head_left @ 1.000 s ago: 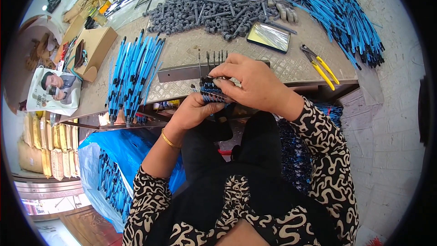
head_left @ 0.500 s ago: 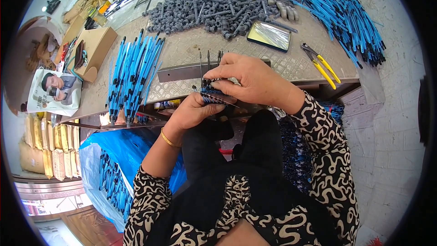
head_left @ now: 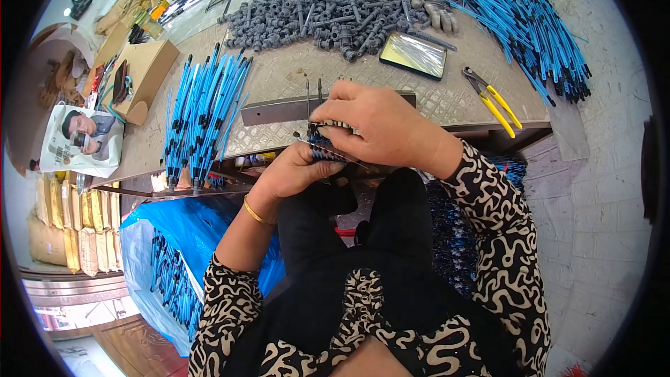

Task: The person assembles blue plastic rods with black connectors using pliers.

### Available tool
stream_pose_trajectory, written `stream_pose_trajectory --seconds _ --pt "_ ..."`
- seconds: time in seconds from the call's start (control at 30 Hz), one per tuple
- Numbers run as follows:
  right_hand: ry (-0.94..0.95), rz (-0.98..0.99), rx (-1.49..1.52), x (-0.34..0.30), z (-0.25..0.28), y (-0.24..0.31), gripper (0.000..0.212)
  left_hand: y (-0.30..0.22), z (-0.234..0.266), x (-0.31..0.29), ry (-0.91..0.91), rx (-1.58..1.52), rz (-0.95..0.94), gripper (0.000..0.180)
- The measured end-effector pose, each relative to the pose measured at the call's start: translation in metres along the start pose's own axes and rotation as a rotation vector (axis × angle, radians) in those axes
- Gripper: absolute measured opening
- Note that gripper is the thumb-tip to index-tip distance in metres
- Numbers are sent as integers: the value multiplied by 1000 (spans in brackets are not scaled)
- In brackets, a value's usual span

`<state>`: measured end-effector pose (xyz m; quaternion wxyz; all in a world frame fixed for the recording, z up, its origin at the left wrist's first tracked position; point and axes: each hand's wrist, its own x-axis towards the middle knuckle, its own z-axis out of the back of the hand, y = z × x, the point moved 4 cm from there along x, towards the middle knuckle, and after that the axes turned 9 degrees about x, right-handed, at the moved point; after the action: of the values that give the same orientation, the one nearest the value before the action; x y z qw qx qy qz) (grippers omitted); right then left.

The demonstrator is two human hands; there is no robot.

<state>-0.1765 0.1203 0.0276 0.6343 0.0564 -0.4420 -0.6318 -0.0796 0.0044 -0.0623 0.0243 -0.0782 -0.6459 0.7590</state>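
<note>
My left hand (head_left: 289, 173) is closed round a small bundle of thin dark pieces (head_left: 325, 152) with blue on them, held at the table's front edge. Above it, my right hand (head_left: 377, 124) has its thumb and fingers pressed together on the black upper ends of the bundle. What sits between those fingertips is too small to make out. Slim dark upright rods (head_left: 308, 98) show just past the fingertips. Behind the hands a long grey metal bar (head_left: 276, 112) lies across the table (head_left: 279, 73).
A heap of grey plastic fittings (head_left: 300, 21) covers the back. Blue sticks with black ends lie in a left pile (head_left: 206, 112) and a right pile (head_left: 537, 35). Yellow-handled cutters (head_left: 494, 101), a shallow tin (head_left: 413, 56) and a grey glove (head_left: 435, 7) lie to the right.
My right hand has shifted slightly left over the bundle, and its fingers have bent more. Fewer of the upright rods show beside it. My left hand stays nearly in place.
</note>
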Motion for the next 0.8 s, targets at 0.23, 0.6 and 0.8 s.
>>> stream_pose_trajectory --seconds 0.23,0.6,0.8 --pt "-65 -18 135 1 0 -16 19 -8 -5 3 -97 -84 -86 22" --pt "16 30 139 8 2 -20 20 5 -3 0 -91 -375 -233 22" --pt "13 22 113 11 3 -20 19 0 -2 -1 -154 -299 -230 18"
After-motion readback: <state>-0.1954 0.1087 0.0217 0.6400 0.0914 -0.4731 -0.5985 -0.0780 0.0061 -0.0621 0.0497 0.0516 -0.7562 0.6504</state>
